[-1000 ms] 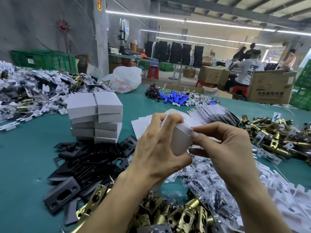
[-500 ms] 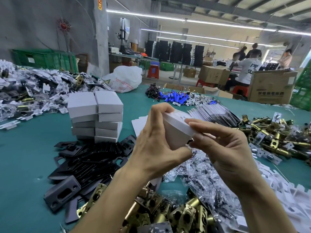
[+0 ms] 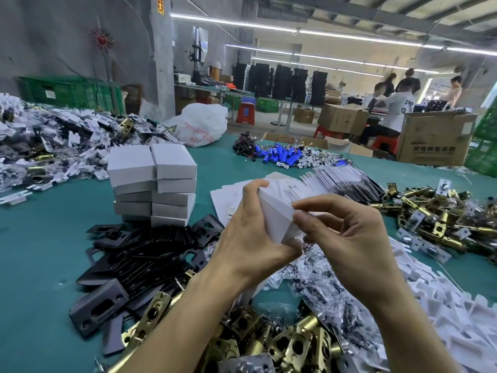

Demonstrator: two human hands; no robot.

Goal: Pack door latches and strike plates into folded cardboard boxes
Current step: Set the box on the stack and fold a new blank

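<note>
My left hand gripped the small white box, thumb and fingers curled round its near end, and my right hand pinched its upper right edge between thumb and forefinger. The box was held up off the table, to the right of the stack of closed boxes and nearer me than it. Over the last second the box had turned in my hands. First its broad face looked at me, then it tipped, and now one corner pointed down, while the right fingers had shifted from its end to the top edge. I took that for the last flap being tucked shut, so this box was close to joining the stack. Whether latch and plate were already inside, I could not tell. The black strike plates lay against the foot of the stack on my side. The brass latches were nearer me again, and the flat blanks fanned out to the stack's right.
</note>
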